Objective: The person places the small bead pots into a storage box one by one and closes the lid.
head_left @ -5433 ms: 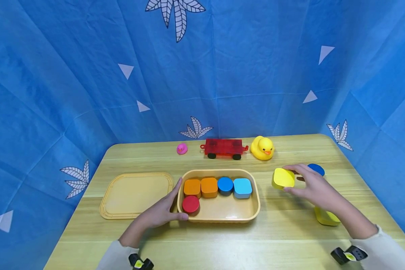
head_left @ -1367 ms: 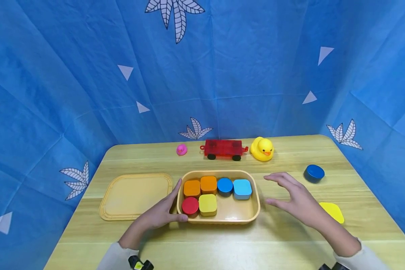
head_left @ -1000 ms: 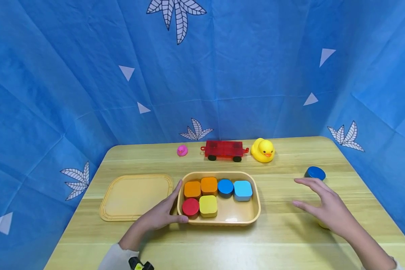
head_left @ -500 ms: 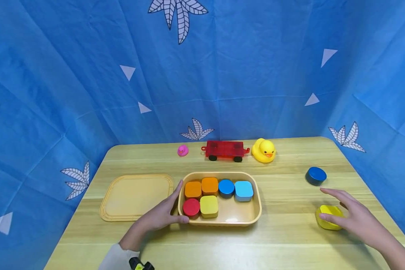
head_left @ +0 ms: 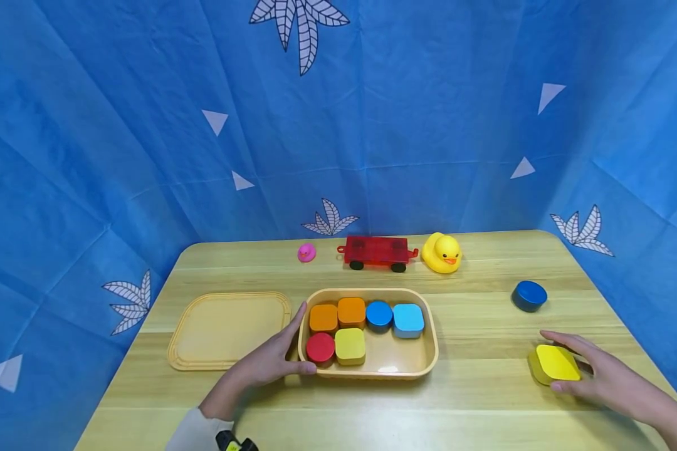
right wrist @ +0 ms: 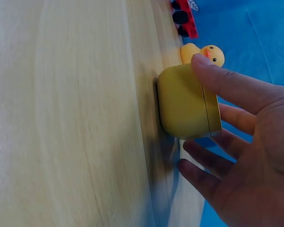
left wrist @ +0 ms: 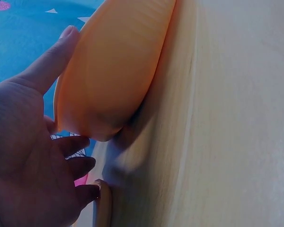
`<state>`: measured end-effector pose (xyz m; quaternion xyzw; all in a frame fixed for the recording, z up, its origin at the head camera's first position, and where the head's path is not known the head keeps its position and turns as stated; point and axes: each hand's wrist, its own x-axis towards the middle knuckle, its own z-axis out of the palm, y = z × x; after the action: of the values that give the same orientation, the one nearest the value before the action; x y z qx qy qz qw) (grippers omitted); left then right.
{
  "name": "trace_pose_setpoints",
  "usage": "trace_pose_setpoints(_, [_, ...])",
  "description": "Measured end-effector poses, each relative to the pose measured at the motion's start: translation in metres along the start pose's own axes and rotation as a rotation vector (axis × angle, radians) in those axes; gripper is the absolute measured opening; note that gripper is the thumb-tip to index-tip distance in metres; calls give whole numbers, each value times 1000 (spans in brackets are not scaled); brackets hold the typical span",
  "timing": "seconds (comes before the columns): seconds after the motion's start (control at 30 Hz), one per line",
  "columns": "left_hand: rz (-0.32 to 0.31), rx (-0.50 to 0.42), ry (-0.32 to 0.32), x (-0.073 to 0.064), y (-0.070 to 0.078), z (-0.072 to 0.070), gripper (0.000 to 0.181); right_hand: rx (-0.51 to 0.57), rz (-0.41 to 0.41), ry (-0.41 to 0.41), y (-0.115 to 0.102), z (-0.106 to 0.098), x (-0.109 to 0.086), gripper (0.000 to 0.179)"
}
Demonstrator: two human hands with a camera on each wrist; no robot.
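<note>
My left hand (head_left: 267, 357) holds the left end of a beige rectangular box (head_left: 372, 374), with thumb and index finger at its corners. Inside sit small containers: two orange squares (head_left: 351, 311), a blue round one (head_left: 379, 315), a light blue square one (head_left: 409, 319), a red round one (head_left: 320, 348) and a yellow square one (head_left: 350, 346). At the right, my right hand (head_left: 606, 379) is around another yellow square container (head_left: 555, 363) on the table. The right wrist view shows a lid seam on this container (right wrist: 184, 101), the thumb touching it and the other fingers loosely spread.
A dark blue round container (head_left: 529, 296) stands beyond my right hand. Flat beige lid (head_left: 228, 332) lies left of the box. Along the back are a small pink duck (head_left: 306, 252), a red toy wagon (head_left: 377, 250) and a yellow duck (head_left: 442, 254). Blue curtains (head_left: 429, 113) enclose the table.
A yellow container my right hand held earlier now sits in the box beside the red one. That hand has since moved right, down to the other yellow container. My left hand stays put.
</note>
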<state>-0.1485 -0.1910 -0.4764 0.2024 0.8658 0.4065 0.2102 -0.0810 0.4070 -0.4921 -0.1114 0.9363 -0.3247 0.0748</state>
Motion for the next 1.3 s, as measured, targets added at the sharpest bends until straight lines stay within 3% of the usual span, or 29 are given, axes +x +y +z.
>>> trace_pose_setpoints(0.13, [-7,10,1,0,0,0,121,53,-62,11,4,0,-2,81])
trace_pose_setpoints(0.5, [-15,-4,8,1,3,0,122,30,-18,-25,-8,-6,3,77])
trace_pose_setpoints(1.1, [-15,9,3,1,3,1,122,-24,-102,-12,-77,-10,28,76])
trace_pose_setpoints(1.3, [-8,2,3,-1,9,0,120,-18,-191,19,-99,-7,39,70])
